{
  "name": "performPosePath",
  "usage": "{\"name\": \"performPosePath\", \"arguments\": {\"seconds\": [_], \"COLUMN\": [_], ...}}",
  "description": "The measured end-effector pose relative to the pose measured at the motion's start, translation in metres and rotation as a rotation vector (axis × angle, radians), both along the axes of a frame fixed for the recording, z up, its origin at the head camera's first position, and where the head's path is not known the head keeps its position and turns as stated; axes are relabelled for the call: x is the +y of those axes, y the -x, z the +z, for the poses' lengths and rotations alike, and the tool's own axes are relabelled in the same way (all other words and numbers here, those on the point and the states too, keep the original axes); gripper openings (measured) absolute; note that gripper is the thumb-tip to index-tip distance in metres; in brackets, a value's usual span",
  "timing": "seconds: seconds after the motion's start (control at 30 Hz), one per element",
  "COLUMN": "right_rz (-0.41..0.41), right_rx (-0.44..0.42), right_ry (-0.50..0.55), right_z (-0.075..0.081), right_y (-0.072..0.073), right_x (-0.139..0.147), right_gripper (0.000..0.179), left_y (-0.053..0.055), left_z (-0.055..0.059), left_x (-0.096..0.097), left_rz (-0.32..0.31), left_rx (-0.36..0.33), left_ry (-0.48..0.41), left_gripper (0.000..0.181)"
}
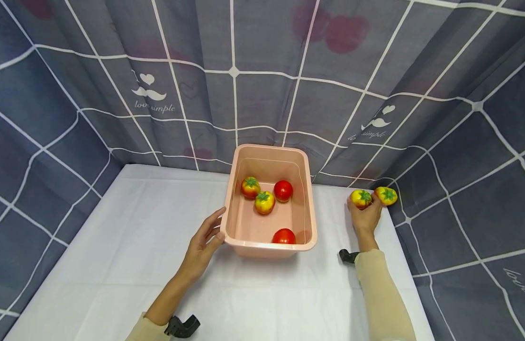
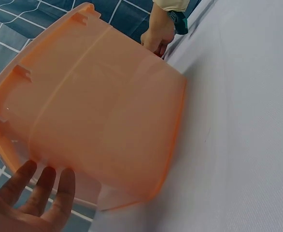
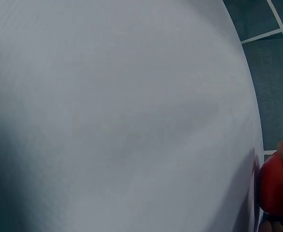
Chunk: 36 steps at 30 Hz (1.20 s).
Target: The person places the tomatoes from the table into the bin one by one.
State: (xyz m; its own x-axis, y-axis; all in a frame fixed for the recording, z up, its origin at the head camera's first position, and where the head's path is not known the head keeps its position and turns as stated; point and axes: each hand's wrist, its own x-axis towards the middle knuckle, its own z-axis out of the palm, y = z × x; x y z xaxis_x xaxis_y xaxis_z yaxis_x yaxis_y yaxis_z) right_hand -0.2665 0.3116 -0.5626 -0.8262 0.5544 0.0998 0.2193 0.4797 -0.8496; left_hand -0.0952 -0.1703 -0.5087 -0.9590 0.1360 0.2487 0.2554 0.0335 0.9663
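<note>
A pink plastic bin (image 1: 271,258) stands on the white-covered table. Inside it lie two red-and-yellow tomatoes, one at the left (image 1: 250,187) and one nearer the middle (image 1: 264,202), plus a plain red tomato (image 1: 283,191) and another red one (image 1: 284,236) partly hidden by the front rim. My left hand (image 1: 201,246) touches the bin's left side near the front corner, fingers (image 2: 64,193) fairly straight under the rim. At the table's far right, my right hand (image 1: 366,219) grips a red-and-yellow tomato (image 1: 360,199) between thumb and fingers. A similar tomato (image 1: 386,195) sits just right of that hand.
Grey curtains (image 1: 262,104) with white grid lines rise along the back and both sides of the table (image 1: 130,246). The bin's back end is close to the rear curtain. A black strap mount (image 1: 182,327) is worn on each wrist.
</note>
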Motion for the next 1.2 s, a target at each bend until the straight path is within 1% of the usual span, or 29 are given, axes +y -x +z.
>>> {"name": "performPosePath", "arguments": {"seconds": [0.2,0.33,0.57,0.7,0.87,1.07,1.2], "right_rz": [0.003,0.001,-0.009,-0.001,0.013,0.036,0.076], "right_rx": [-0.028,-0.029,-0.014,-0.001,0.035,0.094,0.157], "right_ry": [0.027,0.036,0.026,0.015,0.018,0.024,-0.019], "right_z": [0.002,0.002,0.003,0.005,0.014,0.029,0.037], "right_y": [0.000,-0.001,-0.002,-0.004,-0.012,-0.028,-0.040], "right_x": [0.001,0.000,-0.001,-0.002,-0.006,-0.015,-0.021], "right_gripper": [0.091,0.091,0.089,0.089,0.088,0.087,0.086], "left_y": [0.001,0.001,0.001,0.002,0.003,0.001,0.001], "left_z": [-0.001,0.000,0.002,0.001,-0.001,0.000,0.001], "left_x": [0.000,0.000,0.000,0.000,0.001,0.001,0.001], "left_rz": [-0.003,-0.003,-0.007,-0.004,0.001,0.006,0.011], "left_rx": [0.007,0.009,-0.009,0.000,0.010,-0.005,-0.004], "left_ry": [-0.005,0.002,0.005,0.000,0.003,0.002,0.008], "left_gripper": [0.060,0.061,0.061,0.061,0.060,0.061,0.061]}}
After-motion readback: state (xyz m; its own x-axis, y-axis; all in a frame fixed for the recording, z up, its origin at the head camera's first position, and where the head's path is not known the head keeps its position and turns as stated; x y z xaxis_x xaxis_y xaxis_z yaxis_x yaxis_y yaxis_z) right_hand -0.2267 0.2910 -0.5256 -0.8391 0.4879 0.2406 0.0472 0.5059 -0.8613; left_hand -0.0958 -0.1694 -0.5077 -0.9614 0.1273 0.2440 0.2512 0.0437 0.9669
